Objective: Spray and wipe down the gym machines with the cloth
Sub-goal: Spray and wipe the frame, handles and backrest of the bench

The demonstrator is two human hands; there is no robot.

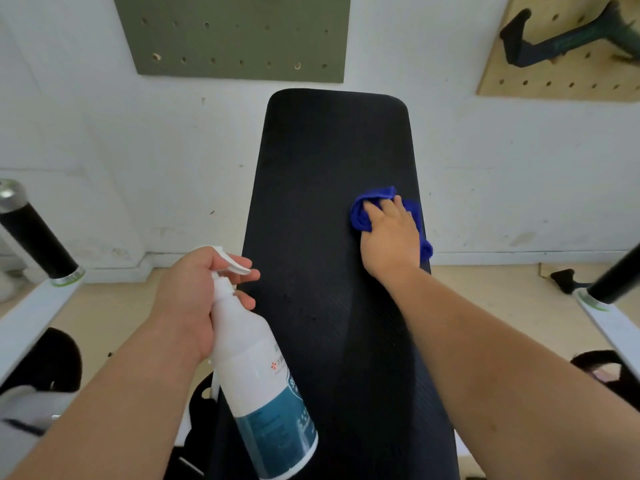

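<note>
A long black padded bench back [322, 209] of a gym machine runs up the middle of the view toward the wall. A bunched blue cloth [362, 211] lies on its right edge, and my right hand [391, 237] presses on it with the fingers curled over the fabric. My left hand [197, 299] grips the neck of a white spray bottle [266, 386] with a teal label, fingers around the trigger, held beside the pad's left edge. The nozzle points up and to the right.
Two black-gripped machine handles on white arms flank the pad, one at the left [38, 240] and one at the right [616, 275]. On the white wall hang a green pegboard [235, 32] and a wooden pegboard [568, 57] with a dark attachment.
</note>
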